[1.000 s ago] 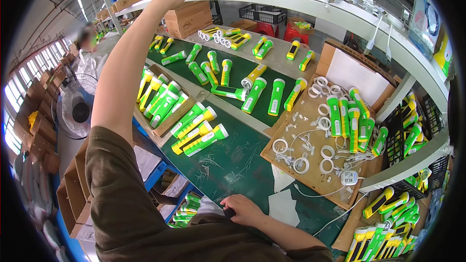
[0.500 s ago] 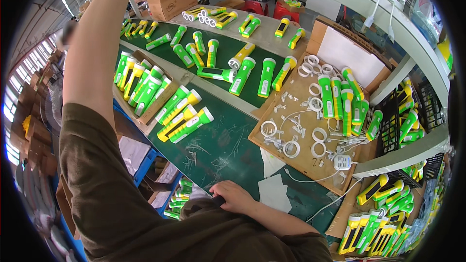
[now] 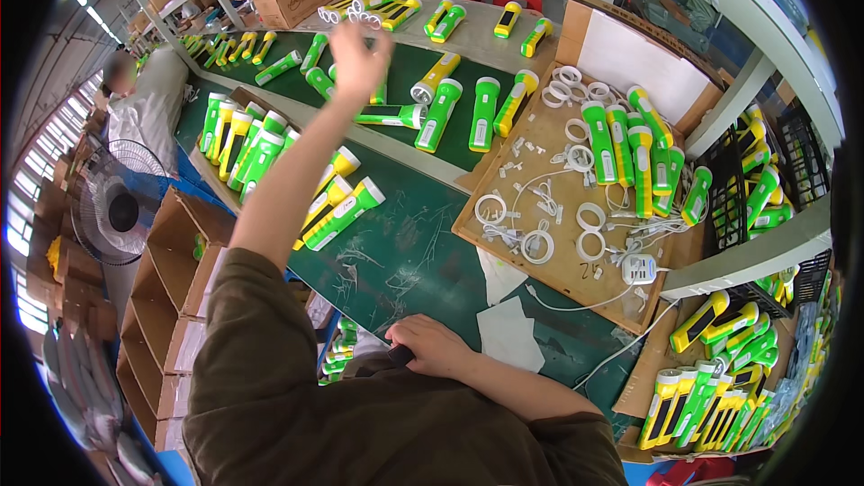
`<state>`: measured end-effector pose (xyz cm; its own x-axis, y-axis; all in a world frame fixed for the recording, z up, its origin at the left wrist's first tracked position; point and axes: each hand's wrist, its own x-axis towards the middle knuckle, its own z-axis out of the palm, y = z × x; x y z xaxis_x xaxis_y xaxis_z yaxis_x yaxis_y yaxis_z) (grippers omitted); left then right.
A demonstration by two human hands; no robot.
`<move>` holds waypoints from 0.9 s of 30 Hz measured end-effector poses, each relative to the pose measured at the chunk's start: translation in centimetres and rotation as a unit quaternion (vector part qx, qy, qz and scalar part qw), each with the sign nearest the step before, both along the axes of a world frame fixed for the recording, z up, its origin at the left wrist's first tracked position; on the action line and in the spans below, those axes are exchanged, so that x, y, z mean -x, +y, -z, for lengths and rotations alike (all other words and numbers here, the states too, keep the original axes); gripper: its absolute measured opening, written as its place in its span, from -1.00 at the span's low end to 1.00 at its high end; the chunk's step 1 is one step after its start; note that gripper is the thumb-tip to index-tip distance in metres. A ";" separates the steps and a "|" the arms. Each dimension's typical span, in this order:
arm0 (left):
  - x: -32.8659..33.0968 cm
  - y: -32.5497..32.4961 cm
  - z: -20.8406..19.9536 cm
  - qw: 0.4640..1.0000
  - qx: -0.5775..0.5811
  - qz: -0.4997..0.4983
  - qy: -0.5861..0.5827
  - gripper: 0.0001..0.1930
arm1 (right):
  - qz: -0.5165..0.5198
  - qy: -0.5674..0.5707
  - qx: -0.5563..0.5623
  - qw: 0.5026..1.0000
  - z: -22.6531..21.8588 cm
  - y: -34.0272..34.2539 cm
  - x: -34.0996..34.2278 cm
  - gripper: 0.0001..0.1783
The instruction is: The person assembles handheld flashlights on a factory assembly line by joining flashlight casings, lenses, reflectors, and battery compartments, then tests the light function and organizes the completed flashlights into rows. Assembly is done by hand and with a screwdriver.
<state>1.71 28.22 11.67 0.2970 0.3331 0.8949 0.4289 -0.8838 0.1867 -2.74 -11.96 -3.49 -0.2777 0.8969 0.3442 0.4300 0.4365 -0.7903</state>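
Note:
My left hand is stretched far forward over the green work surface, above several green and yellow flashlights. Motion smears its fingers, so whether they hold anything is unclear. Close to its wrist lies a green flashlight on its side, with a yellow one further right. My right hand rests by the near table edge, its fingers curled round a small black object that is mostly hidden. Beneath my left forearm, flashlights lie on the table beside a carton of more flashlights.
A shallow cardboard tray at the right holds white rings, cables and flashlights. Beyond it stand a metal shelf post and a black crate. White paper lies near my right hand. At the left are a fan and another person.
My left arm has swung down and right from high at the upper left to over the flashlights. The right hand stays by the table edge with the black object. The view has shifted slightly.

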 end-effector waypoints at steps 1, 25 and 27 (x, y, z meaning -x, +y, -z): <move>-1.6 -2.5 3.4 0.979 0.170 0.084 0.075 -0.68 | 0.009 0.004 0.004 1.000 0.2 -0.1 -0.3 -0.51; 0.7 -16.9 6.9 0.528 0.727 0.433 -0.074 -0.52 | 0.028 -0.053 -0.008 0.998 0.4 -0.2 -0.4 -0.49; 0.6 -18.3 8.5 0.435 0.792 0.425 -0.061 -0.52 | 0.010 -0.081 -0.019 0.996 -0.5 -0.2 -0.4 -0.49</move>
<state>1.07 9.87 3.13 0.8974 0.3766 -0.2301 -0.0256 0.5648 0.8248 -2.32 -12.19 -3.02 -0.3150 0.8898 0.3302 0.5598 0.4551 -0.6924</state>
